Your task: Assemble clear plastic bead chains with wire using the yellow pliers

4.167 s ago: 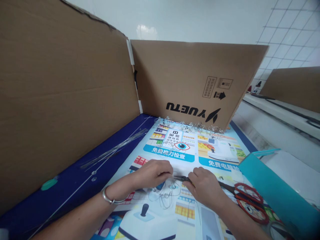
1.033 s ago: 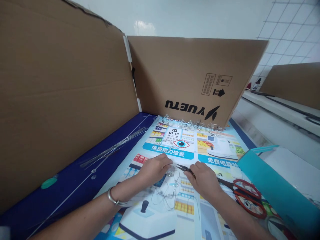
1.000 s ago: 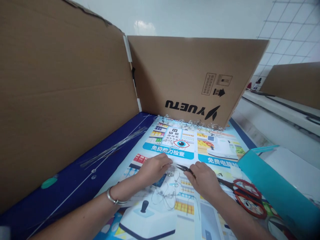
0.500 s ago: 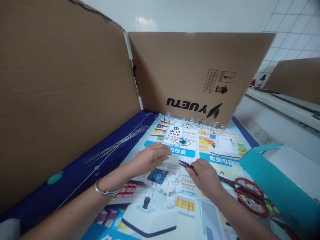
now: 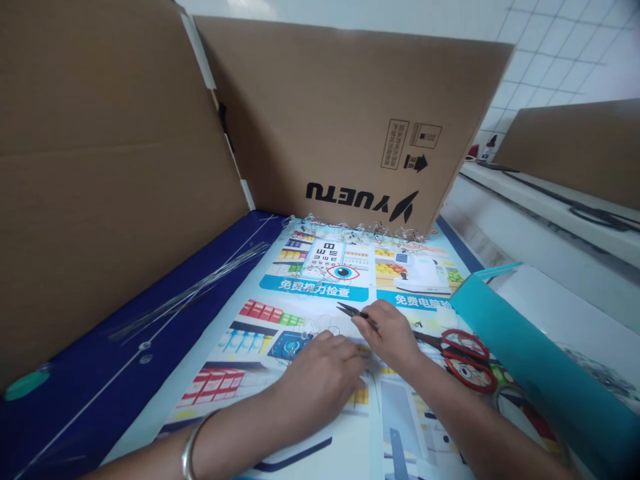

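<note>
My right hand (image 5: pixel 389 332) is closed around black needle-nose pliers (image 5: pixel 358 313), whose pointed tips stick out to the left, slightly apart. Just below and left of them, my left hand (image 5: pixel 327 373) rests low over the printed sheet with its fingers curled downward. What its fingertips pinch, if anything, is hidden beneath the hand. Thin wire loops with clear beads (image 5: pixel 327 325) show past its knuckles, and the hand covers the rest of that heap. A silver bangle circles the left wrist.
Red-handled scissors (image 5: pixel 467 360) lie right of my right hand, beside a teal box (image 5: pixel 530 347). Beaded wire pieces (image 5: pixel 350 233) line the foot of the cardboard panel (image 5: pixel 345 120). Straight wires (image 5: pixel 200 283) lie on the blue surface at left.
My left hand has dropped from beside the plier tips onto the beaded wire heap, its fingers curling down. The right hand still grips the pliers. The camera view has shifted.
</note>
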`<act>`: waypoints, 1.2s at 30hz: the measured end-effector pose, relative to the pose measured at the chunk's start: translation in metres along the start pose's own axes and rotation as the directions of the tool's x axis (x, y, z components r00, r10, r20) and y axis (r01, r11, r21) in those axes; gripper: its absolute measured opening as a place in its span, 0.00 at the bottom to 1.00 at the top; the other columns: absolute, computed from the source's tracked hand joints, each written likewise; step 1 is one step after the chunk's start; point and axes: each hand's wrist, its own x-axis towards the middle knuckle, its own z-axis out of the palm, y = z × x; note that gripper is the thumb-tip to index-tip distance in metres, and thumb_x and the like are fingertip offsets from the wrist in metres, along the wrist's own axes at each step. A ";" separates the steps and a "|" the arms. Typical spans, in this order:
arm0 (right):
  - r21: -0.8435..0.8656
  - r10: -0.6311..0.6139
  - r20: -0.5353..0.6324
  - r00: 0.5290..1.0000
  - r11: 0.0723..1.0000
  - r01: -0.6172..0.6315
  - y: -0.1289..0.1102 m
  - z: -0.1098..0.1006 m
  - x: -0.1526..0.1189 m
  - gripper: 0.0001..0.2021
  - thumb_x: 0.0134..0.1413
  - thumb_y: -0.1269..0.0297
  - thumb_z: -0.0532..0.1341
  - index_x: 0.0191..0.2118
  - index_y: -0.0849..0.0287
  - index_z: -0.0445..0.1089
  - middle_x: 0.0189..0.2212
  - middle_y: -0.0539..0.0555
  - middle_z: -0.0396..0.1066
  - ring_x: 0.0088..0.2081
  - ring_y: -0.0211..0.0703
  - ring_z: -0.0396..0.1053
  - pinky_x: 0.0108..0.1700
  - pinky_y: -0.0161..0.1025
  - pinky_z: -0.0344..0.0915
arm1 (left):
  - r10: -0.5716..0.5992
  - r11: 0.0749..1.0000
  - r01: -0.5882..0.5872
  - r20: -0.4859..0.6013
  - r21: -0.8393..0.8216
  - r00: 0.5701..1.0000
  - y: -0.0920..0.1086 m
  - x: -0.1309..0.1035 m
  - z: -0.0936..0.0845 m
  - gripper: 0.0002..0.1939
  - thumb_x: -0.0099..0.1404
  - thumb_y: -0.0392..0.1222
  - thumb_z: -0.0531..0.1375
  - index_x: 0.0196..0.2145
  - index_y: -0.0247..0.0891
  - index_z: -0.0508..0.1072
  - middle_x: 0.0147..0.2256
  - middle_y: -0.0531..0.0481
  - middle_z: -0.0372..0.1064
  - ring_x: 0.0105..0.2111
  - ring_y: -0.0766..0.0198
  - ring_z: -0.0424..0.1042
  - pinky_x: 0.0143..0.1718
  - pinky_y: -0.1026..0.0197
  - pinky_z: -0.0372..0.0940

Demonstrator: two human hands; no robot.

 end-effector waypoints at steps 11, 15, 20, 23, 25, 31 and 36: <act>0.029 -0.066 0.041 0.997 0.997 0.065 0.009 0.004 0.002 0.12 0.56 0.55 0.52 0.35 0.57 0.66 0.31 0.54 0.66 0.36 0.43 0.62 0.39 0.39 0.58 | 0.069 0.982 -0.075 0.038 0.172 0.997 0.006 0.004 0.008 0.08 0.57 0.32 0.54 0.37 0.32 0.63 0.33 0.44 0.66 0.30 0.58 0.66 0.27 0.58 0.62; 0.032 -0.075 0.048 0.996 0.997 0.073 0.010 0.003 0.002 0.12 0.55 0.55 0.52 0.34 0.57 0.66 0.30 0.54 0.66 0.35 0.43 0.62 0.38 0.39 0.58 | 0.154 0.956 -0.162 0.055 0.246 0.987 0.011 0.002 0.001 0.09 0.54 0.29 0.54 0.36 0.30 0.62 0.30 0.44 0.64 0.29 0.57 0.66 0.24 0.59 0.60; 0.037 -0.086 0.028 0.996 0.996 0.085 0.009 0.003 0.003 0.12 0.55 0.55 0.52 0.34 0.57 0.67 0.30 0.54 0.66 0.34 0.43 0.63 0.37 0.38 0.59 | 0.185 0.934 -0.195 0.063 0.298 0.981 0.014 0.003 -0.005 0.11 0.54 0.28 0.52 0.38 0.26 0.63 0.30 0.41 0.64 0.28 0.57 0.65 0.22 0.58 0.59; 0.060 -0.076 0.011 0.997 0.995 0.076 0.008 0.002 0.003 0.13 0.55 0.55 0.52 0.33 0.57 0.67 0.29 0.54 0.66 0.35 0.43 0.63 0.38 0.39 0.59 | 0.195 0.938 -0.208 0.076 0.277 0.978 0.013 0.003 -0.004 0.12 0.54 0.28 0.51 0.38 0.26 0.63 0.31 0.40 0.64 0.29 0.56 0.65 0.24 0.57 0.60; 0.106 -0.054 0.000 0.999 0.993 0.053 0.007 0.000 0.003 0.12 0.55 0.55 0.52 0.34 0.57 0.67 0.30 0.54 0.66 0.35 0.43 0.62 0.38 0.38 0.59 | 0.173 0.949 -0.185 0.070 0.255 0.982 0.012 0.004 -0.003 0.14 0.55 0.27 0.50 0.41 0.27 0.62 0.33 0.40 0.65 0.31 0.55 0.65 0.26 0.57 0.60; 0.453 0.182 0.078 0.980 0.870 -0.197 0.001 -0.011 0.006 0.14 0.55 0.54 0.52 0.27 0.57 0.63 0.22 0.49 0.61 0.26 0.36 0.59 0.29 0.34 0.57 | -0.089 0.994 0.087 0.040 0.061 0.995 -0.008 0.009 -0.002 0.06 0.59 0.31 0.48 0.34 0.34 0.61 0.30 0.46 0.65 0.26 0.60 0.65 0.25 0.61 0.58; 0.716 0.180 0.375 0.910 0.567 -0.407 -0.009 -0.015 0.007 0.14 0.51 0.51 0.56 0.29 0.58 0.60 0.18 0.44 0.57 0.20 0.32 0.54 0.23 0.32 0.53 | -0.293 0.946 0.292 0.015 -0.137 0.956 -0.033 0.010 -0.015 0.08 0.64 0.36 0.43 0.34 0.36 0.60 0.28 0.49 0.65 0.26 0.62 0.64 0.24 0.64 0.53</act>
